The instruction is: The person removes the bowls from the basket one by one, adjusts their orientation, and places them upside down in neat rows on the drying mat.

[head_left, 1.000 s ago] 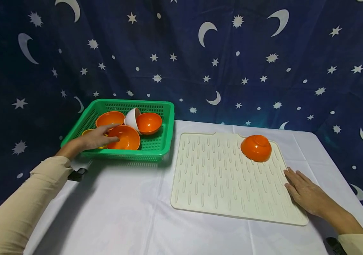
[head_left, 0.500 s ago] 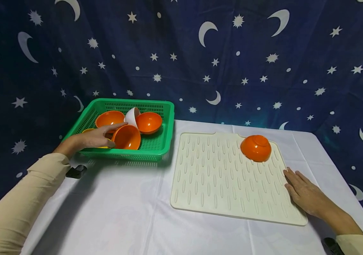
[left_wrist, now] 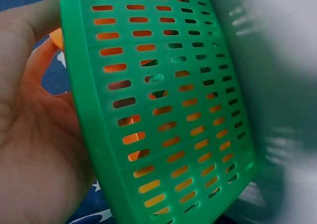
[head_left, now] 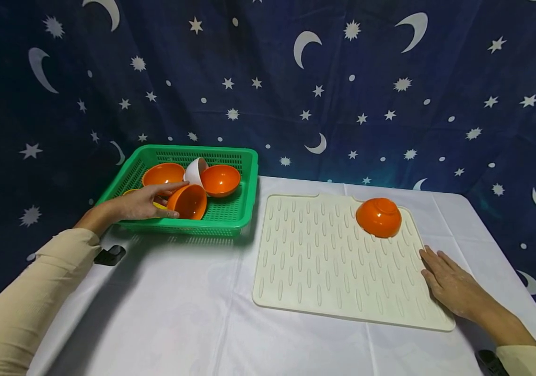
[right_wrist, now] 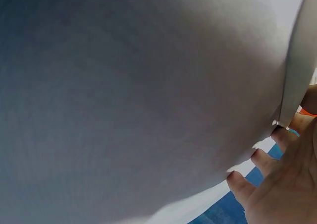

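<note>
In the head view, my left hand reaches over the near left side of a green basket. Its thumb and fingers hold an orange bowl, tilted with its mouth toward the right. The basket wall hides part of this grip in the left wrist view, where my palm lies beside the rim. My right hand rests at the right edge of a cream drying mat, fingers extended. On the mat's far right part, another orange bowl sits upside down.
Also in the basket are an orange bowl at the back left, a white bowl on its side, an orange bowl to the right, and something yellow partly under my left hand. A starry dark blue cloth hangs behind the table.
The orange bowl at my left hand has tipped from lying mouth up to tilting rightward, with my thumb and fingers now around its left side. My right hand has stayed put.
</note>
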A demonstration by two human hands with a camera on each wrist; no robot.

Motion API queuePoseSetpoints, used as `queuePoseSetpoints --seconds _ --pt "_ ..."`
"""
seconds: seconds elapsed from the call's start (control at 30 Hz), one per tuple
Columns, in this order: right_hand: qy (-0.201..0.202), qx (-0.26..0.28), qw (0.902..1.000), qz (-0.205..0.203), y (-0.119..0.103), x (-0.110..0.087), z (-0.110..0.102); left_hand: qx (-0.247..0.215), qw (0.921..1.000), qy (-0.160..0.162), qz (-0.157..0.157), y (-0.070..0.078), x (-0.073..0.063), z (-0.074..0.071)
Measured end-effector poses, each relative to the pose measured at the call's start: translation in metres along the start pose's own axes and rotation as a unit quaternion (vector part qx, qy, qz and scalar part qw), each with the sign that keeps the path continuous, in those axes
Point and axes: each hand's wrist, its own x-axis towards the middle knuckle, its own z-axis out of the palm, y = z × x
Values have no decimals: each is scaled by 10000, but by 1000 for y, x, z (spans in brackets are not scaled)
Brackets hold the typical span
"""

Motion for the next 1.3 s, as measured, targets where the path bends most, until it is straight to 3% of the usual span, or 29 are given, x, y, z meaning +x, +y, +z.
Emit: queuePoseSetpoints --seconds 0.17,0.33,0.4,0.5,0.67,0.8,0.9,1.03,1.3 --pt "-10 -45 10000 -2 0 0 -2 237 9996 73 94 1 0 0" --pt "69 -100 9999 -48 0 0 -1 860 9943 171 -604 1 -2 -2" --pt "98 -103 9999 -48 0 0 0 891 9918 168 -903 1 -1 -2" --pt "135 -90 9999 -37 0 0 2 776 9912 163 -1062 1 0 0" --pt "104 -63 9999 -18 0 1 1 885 9903 203 -1049 -1 3 2" --pt "43 -65 10000 -55 -1 2 0 976 9870 264 -1251 -1 5 4" --pt "-52 -31 10000 -28 -1 2 -2 796 9880 365 -1270 0 9 7" --pt "-183 -4 9998 43 -1 2 -2 587 9913 539 -1050 -3 14 10" --pt "-190 -51 9998 60 0 1 -3 557 9910 776 -943 -1 20 17"
